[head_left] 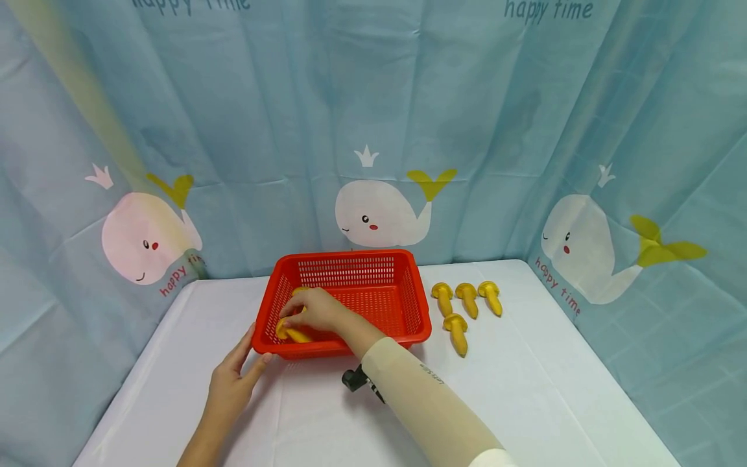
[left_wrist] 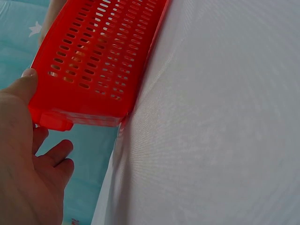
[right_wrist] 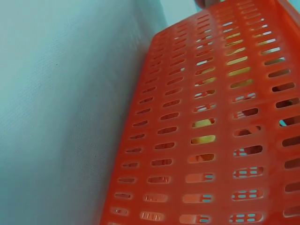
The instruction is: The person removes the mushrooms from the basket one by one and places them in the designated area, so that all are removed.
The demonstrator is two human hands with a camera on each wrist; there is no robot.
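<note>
Red slotted basket (head_left: 315, 351) on the white-covered table (head_left: 543, 395), set against the far edge, a bit left of its middle. Right hand (head_left: 318, 308) is down inside the basket's left end, fingers curled, pinching the cap of a yellow mushroom (head_left: 299, 335); that mushroom lies in the basket's near left corner, stem toward the near wall's middle. A second yellow piece (head_left: 300, 290) shows behind the hand, mostly covered. Left hand (head_left: 229, 384) grips the basket's rim at the near left corner, thumb on the near side, fingers along the left end (wrist view has the other fingers loosely bent below the rim).

Four more yellow mushrooms sit right of the basket, toward the table's far right corner: left one (head_left: 443, 299), middle one (head_left: 467, 301) and right one (head_left: 491, 298) in a row, front one (head_left: 457, 334) nearer the table's near edge, its cap right by the left one's stem tip. All four stems point roughly to the near edge.

Beige sleeve (head_left: 428, 402) on the right arm, black device (head_left: 353, 379) beneath it. Blue whale-print curtain (head_left: 280, 97) beyond the far edge.
</note>
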